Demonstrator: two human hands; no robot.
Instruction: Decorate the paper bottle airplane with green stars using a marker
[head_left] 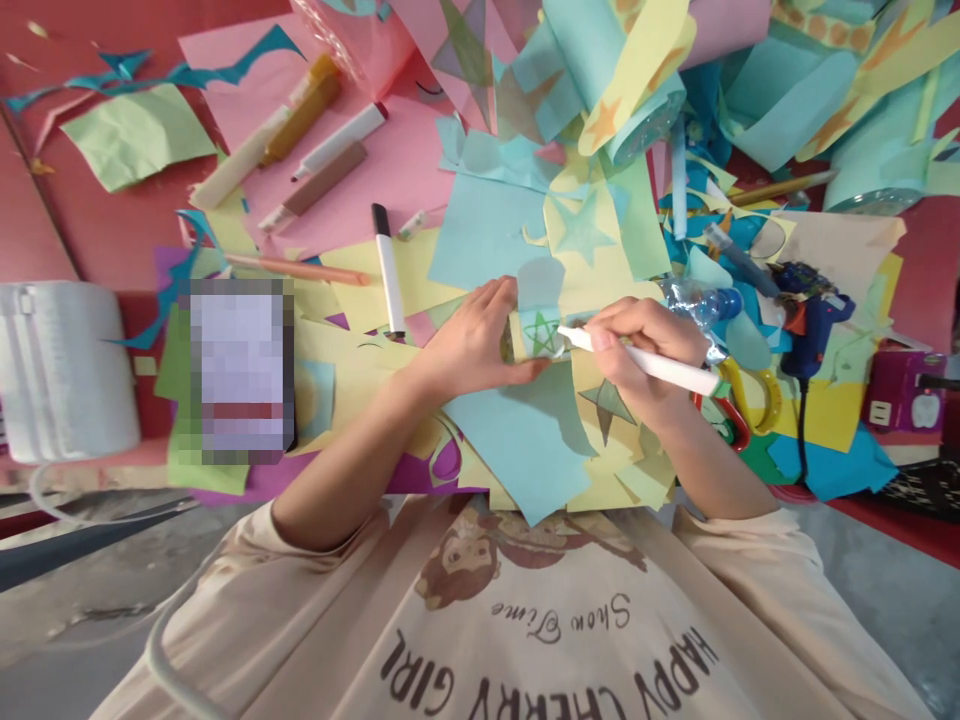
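A small piece with a green star drawn on it (541, 334) lies in front of me, over yellow and blue paper. My left hand (480, 340) rests at its left side, fingers and thumb spread around the edge. My right hand (645, 350) grips a white marker (671, 368), its tip touching or just above the right side of the star and its green end toward the right. Light blue paper (525, 440) lies just below the star. A dark star shape (609, 408) is below my right hand.
Left are a blurred-out tablet or phone (240, 370) and a white case (67, 370). Several markers lie on pink paper (405, 180). At right are yellow-handled scissors (761, 395), a blue glue gun (814, 325) with its cord, and a purple box (907, 390).
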